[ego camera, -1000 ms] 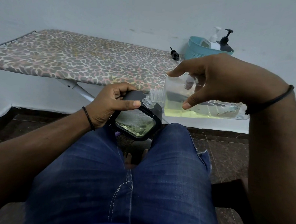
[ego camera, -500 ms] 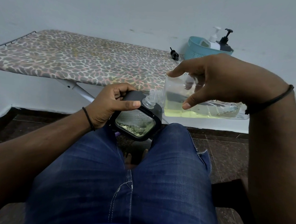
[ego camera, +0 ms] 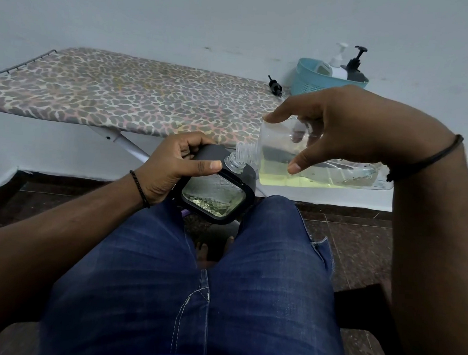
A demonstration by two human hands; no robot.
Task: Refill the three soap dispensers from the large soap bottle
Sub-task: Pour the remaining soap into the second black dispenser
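Nothing has shifted: left hand (ego camera: 169, 170) grips dispenser (ego camera: 218, 193), right hand (ego camera: 349, 130) grips tipped soap bottle (ego camera: 319, 166).

In front of your knees, your left hand (ego camera: 170, 167) holds a dispenser (ego camera: 218, 193), your right hand (ego camera: 339, 126) tips the large bottle (ego camera: 319, 169) to its neck; behind, an ironing board (ego camera: 128, 92) carries a basket (ego camera: 312, 77) at its right end.

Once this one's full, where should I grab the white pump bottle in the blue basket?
Probably the white pump bottle by its neck, coming from above. Its body sits down inside the blue basket, close beside the black pump bottle, so only the neck and pump head stand clear.
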